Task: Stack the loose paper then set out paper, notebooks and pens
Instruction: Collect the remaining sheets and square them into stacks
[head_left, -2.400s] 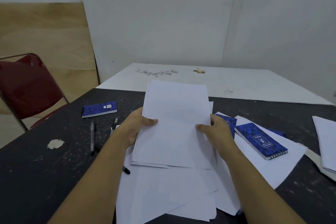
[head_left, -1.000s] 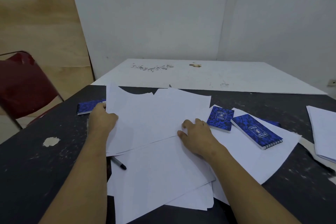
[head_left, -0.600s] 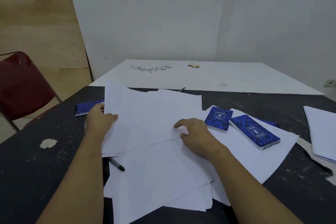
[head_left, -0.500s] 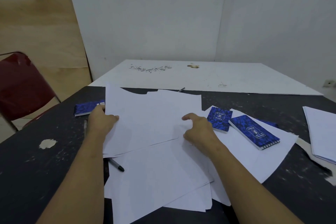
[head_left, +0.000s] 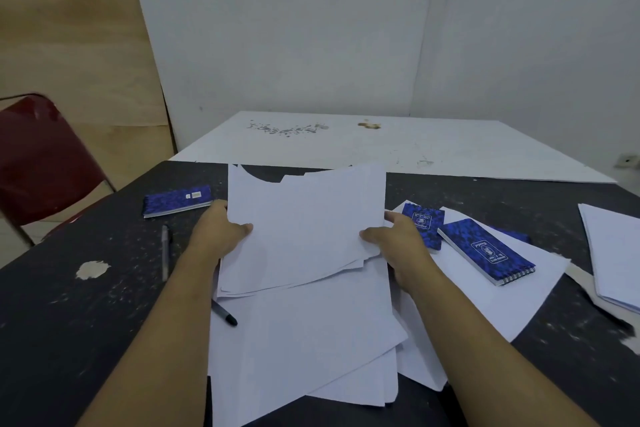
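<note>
- Stacking is in progress, not complete. The left hand [head_left: 221, 236] and right hand [head_left: 398, 241] each have their grip clamped on an opposite side edge of a sheaf of paper [head_left: 304, 229], thumbs on top. The sheaf is held just above the middle of the counter [head_left: 69, 322].
- The sheaf's lower corners fan out unevenly, so squaring is judged outstanding.
- Loose sheets [head_left: 311, 333] lie splayed beneath the sheaf, nearer the person, uncollected. A further sheet [head_left: 502, 298] lies to the right, under notebooks.
- A separate paper pile [head_left: 613, 253] sits at the counter's right edge.
- Setting out is judged not begun: the left notebook [head_left: 178, 199], small notebook [head_left: 424, 222] and spiral notebook [head_left: 485, 253] lie scattered. One pen [head_left: 165, 250] lies beside the left forearm, and a second pen [head_left: 225, 315] is partly under the loose sheets.
</note>
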